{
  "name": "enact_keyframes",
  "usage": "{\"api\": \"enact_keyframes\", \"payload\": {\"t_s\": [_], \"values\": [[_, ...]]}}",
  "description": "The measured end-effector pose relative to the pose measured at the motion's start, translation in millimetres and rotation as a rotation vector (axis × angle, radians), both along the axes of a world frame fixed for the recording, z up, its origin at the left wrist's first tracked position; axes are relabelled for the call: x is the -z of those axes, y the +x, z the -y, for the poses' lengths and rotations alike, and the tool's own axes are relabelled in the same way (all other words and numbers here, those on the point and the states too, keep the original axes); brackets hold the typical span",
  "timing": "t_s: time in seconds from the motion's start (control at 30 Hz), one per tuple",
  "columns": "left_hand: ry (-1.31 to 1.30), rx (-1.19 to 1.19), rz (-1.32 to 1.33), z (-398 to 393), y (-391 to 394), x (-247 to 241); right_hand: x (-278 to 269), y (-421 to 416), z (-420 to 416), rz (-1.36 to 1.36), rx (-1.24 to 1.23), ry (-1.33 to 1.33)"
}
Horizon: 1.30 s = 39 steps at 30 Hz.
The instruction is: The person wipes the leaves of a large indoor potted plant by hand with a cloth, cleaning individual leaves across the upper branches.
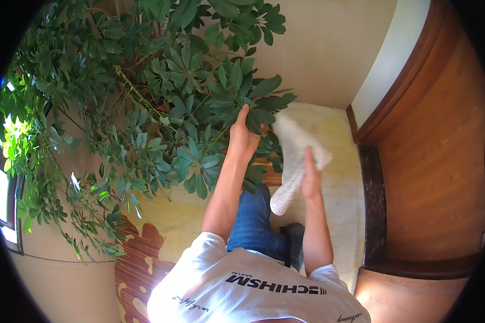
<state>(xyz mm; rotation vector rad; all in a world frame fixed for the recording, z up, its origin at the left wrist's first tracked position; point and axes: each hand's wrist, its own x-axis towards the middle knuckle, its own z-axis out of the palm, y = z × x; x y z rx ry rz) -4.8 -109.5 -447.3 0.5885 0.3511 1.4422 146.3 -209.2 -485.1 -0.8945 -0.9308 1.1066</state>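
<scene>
A large leafy umbrella plant (186,72) spreads over the upper left and middle of the view. My left hand (245,131) is at a leaf cluster (242,97) on its right side, thumb up against the leaves; the other fingers are partly hidden behind them. In my right hand (311,173) is a whitish cloth (295,161), blurred at its upper end, just right of that cluster. The cloth hangs down on the left of the hand, and its top lies close beside the dark leaves.
A patterned yellow and brown carpet (178,218) lies below. To the right stand a wooden door (432,161) and a dark stone threshold (374,202). A beige wall (319,48) rises behind the plant. A bright window (0,194) is at the far left.
</scene>
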Motion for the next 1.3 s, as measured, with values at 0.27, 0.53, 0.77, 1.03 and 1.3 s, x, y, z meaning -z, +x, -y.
{"api": "enact_keyframes", "payload": {"t_s": [0.27, 0.53, 0.77, 1.03, 1.3], "values": [[-0.148, -0.145, -0.532, 4.6, 7.4, 20.5, -52.2, -70.9, -27.3, 0.580, 0.145, 0.143], [-0.119, 0.038, 0.030, 31.2, 9.5, 18.0, -55.3, -51.8, -104.0, 0.166, -0.074, -0.139], [0.087, 0.012, 0.155, 20.0, 4.6, 5.6, -68.3, -0.8, -68.0, -0.429, -0.090, -0.196], [-0.128, 0.007, 0.079, 12.9, 12.6, 6.3, -86.7, -50.4, -7.3, 0.536, -0.045, 0.076], [0.107, -0.369, -0.370, 13.4, 31.6, 18.1, -73.1, -87.8, -85.8, 0.583, 0.141, -0.018]]}}
